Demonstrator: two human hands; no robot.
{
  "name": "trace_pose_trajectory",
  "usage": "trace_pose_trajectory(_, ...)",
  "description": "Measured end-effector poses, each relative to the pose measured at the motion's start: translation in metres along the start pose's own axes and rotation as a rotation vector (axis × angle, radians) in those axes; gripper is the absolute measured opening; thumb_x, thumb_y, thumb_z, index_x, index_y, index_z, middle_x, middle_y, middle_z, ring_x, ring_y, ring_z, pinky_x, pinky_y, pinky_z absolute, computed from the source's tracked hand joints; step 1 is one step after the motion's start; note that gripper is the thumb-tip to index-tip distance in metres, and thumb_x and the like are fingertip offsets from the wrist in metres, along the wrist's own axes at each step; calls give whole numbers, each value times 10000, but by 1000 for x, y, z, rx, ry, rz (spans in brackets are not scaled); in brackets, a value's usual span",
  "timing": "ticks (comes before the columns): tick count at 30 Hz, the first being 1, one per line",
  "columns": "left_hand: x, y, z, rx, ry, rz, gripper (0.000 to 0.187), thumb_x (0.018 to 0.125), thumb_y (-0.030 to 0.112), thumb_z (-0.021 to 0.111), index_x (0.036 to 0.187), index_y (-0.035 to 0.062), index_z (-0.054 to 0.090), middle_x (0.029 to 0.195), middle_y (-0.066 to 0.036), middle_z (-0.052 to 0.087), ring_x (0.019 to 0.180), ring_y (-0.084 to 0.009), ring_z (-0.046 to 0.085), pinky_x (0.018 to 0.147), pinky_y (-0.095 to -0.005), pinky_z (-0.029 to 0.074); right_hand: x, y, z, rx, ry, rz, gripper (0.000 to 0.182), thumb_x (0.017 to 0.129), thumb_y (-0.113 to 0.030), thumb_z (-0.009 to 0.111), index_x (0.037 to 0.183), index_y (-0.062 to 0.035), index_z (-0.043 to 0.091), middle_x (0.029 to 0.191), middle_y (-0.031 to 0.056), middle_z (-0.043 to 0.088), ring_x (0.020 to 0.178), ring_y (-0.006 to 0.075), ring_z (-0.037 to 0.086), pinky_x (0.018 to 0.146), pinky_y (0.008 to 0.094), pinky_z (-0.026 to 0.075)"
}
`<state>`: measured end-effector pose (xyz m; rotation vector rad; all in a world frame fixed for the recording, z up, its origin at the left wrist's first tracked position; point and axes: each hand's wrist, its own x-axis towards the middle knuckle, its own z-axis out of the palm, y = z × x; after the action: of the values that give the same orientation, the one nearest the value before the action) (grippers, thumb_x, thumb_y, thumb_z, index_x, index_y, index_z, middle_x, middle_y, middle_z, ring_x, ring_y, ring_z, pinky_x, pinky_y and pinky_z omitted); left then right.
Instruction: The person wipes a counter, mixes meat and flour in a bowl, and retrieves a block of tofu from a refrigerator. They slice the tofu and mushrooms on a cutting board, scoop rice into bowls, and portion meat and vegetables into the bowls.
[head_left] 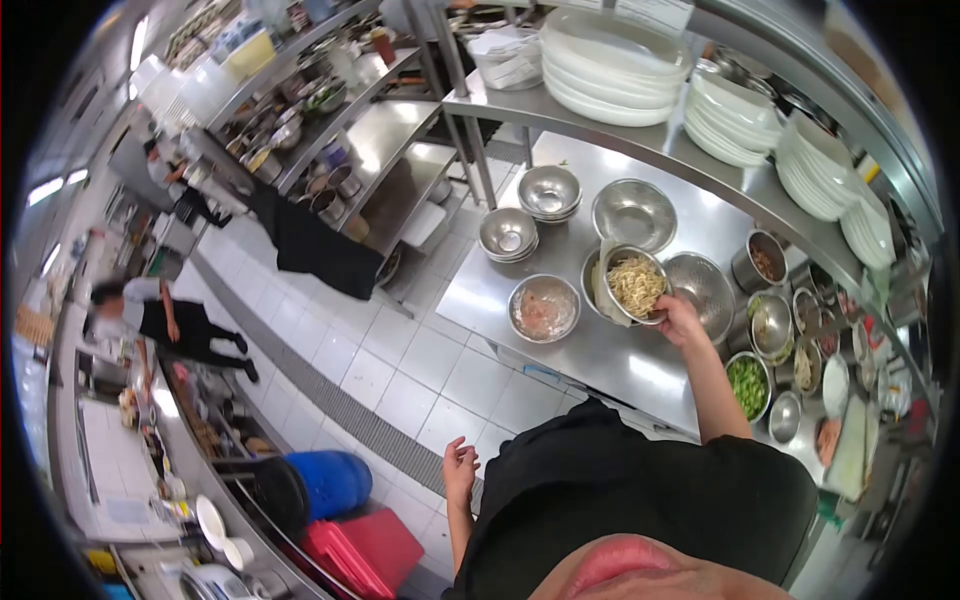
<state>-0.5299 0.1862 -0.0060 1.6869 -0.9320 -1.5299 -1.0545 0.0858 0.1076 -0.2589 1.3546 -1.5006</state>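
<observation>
My right hand [680, 318] grips the rim of a steel bowl [660, 268] that holds pale yellow strands [634, 287], which look like noodles or sprouts. This bowl is over another metal bowl, with a pale liner showing at its left edge. Close beside my right hand is a perforated colander [712, 290]. A larger metal bowl [634, 215] sits behind, and a bowl with pinkish-white contents [544, 308] stands to the left. My left hand [460, 468] hangs over the floor by my side, its fingers loosely bent and apart, holding nothing.
Stacked metal bowls [508, 235] stand at the left of the steel table [465, 295]. White plates [615, 65] fill the shelf above. At right are chopped greens [746, 388] and several containers. A blue barrel [327, 483] and red bin [375, 553] stand left; two people work farther off.
</observation>
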Motion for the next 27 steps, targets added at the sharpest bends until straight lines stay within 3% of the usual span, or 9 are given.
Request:
trace_pose_trajectory(2,11,-4,-27,-13,4,-43,422,952,111,593,1352,45,475,1095,-126,608,914,-191,620,738,-326,560,-8,18,-9,18,-45,41,595,821,41,487,1387,26,305,1112,212,622,821,299,707,630,405,632)
trace_pose_trajectory(4,19,-6,-51,16,-14,-56,432,950,103,590,1358,45,463,1081,-129,604,902,-192,619,731,-323,558,-20,5,-7,20,107,0,575,832,40,481,1376,55,297,1120,234,613,833,322,706,637,434,639)
trace_pose_trajectory(6,27,-11,-73,-20,10,-57,427,945,95,588,1351,42,464,1065,-129,598,891,-189,615,715,-317,556,2,-3,-35,134,-5,-22,509,848,32,476,1335,81,338,1101,247,609,835,333,704,650,442,644)
trace_pose_trajectory(8,45,-28,-92,-24,24,-52,423,935,76,585,1333,20,454,1002,-114,583,838,-167,599,654,-299,542,11,-26,-40,108,222,-195,428,868,19,467,1284,94,399,1057,239,621,833,328,703,638,432,644)
trace_pose_trajectory(10,51,-30,-101,-28,35,-62,421,931,78,589,1325,18,453,974,-106,577,818,-157,590,647,-290,536,48,-54,-75,77,195,-202,375,879,5,467,1243,96,446,1051,234,620,825,320,700,632,421,643)
trace_pose_trajectory(15,34,-9,-79,-65,131,-63,403,933,99,602,1303,30,458,999,-104,587,819,-144,587,660,-278,523,160,-97,-141,30,339,-293,382,870,7,463,1239,105,464,1069,248,624,822,331,693,634,415,643)
trace_pose_trajectory(18,24,-2,-56,-42,115,-44,383,941,97,598,1296,43,468,1000,-86,585,827,-140,585,667,-276,520,208,-101,-157,139,492,-200,386,878,2,459,1249,108,466,1074,260,624,840,346,691,625,429,641)
trace_pose_trajectory(22,6,17,-22,-56,149,-19,354,958,112,601,1288,58,484,985,-60,579,836,-123,580,678,-267,511,273,-83,-180,225,513,-134,366,928,-57,461,1281,35,495,1094,226,632,876,365,686,677,476,640)
trace_pose_trajectory(27,9,31,7,0,121,-60,387,960,125,614,1317,54,479,1010,-73,587,870,-135,592,729,-291,530,276,-82,-162,286,477,-31,327,965,-63,450,1287,-34,505,1209,193,592,1022,355,650,774,497,632)
